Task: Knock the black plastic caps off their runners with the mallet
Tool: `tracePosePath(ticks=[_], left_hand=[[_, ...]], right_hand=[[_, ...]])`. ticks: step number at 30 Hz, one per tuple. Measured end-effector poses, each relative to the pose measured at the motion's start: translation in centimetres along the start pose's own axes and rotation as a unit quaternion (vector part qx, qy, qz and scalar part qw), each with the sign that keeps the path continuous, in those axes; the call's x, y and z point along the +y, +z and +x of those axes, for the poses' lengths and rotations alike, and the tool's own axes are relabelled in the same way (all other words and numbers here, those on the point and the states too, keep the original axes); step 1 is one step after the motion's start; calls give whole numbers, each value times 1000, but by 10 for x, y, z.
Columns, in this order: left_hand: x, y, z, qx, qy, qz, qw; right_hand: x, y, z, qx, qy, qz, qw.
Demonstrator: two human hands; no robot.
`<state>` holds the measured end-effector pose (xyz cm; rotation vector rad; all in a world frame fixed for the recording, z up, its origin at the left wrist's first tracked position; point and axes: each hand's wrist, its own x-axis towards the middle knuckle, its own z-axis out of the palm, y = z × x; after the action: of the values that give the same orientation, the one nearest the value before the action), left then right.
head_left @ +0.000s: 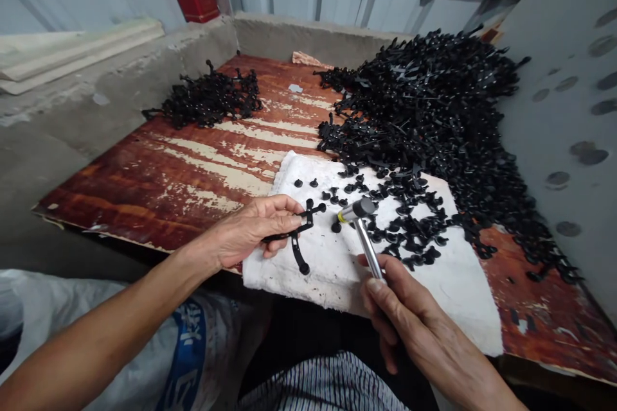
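Note:
My left hand (260, 228) is closed on a black part with thin arms (296, 247), each ending in a round tip; it is held just above the white cloth (274, 270). In my right hand (402, 308) is a small hammer (367, 247) with a shiny metal handle, a dark striking face and a yellow-green ring on its head. The hammer head is a little to the right of the black part, apart from it. Several small black suction-cup-like pieces (409, 218) lie scattered on the cloth beyond and beside the hammer.
A large heap of black parts (424, 96) covers the right back of the worn red-brown board (193, 167). A smaller pile (212, 99) lies at the back left. A grey spotted panel (569, 115) stands on the right. Below left is a white sack (216, 340).

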<state>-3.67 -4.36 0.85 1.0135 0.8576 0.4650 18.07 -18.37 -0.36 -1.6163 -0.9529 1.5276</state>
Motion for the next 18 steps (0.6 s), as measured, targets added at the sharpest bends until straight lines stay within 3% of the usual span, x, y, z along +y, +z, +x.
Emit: tracePosePath(ticks=[7,14,18], left_hand=[[-2,-1,1,-4,-2,14,1000],[-2,-2,2,-12,-27,3,1000],[-2,-1,2,-11,-37,-4,999]], right_hand=[[-13,3,12,-46,-23,-52,997],[-20,0,-5,-17,15,-32,999],[-20,2,0,-15,19,-68,997]])
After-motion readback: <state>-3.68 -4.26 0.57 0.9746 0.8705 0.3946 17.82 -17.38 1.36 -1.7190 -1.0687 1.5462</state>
